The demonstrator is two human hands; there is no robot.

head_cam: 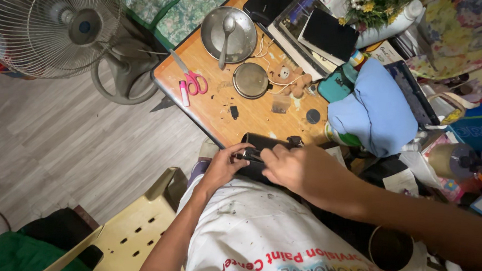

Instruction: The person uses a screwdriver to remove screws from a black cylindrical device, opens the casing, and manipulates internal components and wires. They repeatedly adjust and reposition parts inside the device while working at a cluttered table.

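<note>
Where both hands meet, black case [263,145] pinched in left grip [229,162], right grip [292,166] pressed on top.

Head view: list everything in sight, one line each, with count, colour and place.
fan: one, grey, on the floor at top left
table: one, orange-brown wood, centre
bowl: one, silver, table's far edge, a spoon in it
scissors: one, pink-handled, table's left side
round lid: one, dark metal, mid table
small plush bear: one, tan, beside the lid
books: a stack, dark covers, far side
blue cloth: one, right of table
chair: one, cream plastic, bottom left
black object: one, table's near edge, in both hands' grip
left hand: on its left end
right hand: over its right side
</note>
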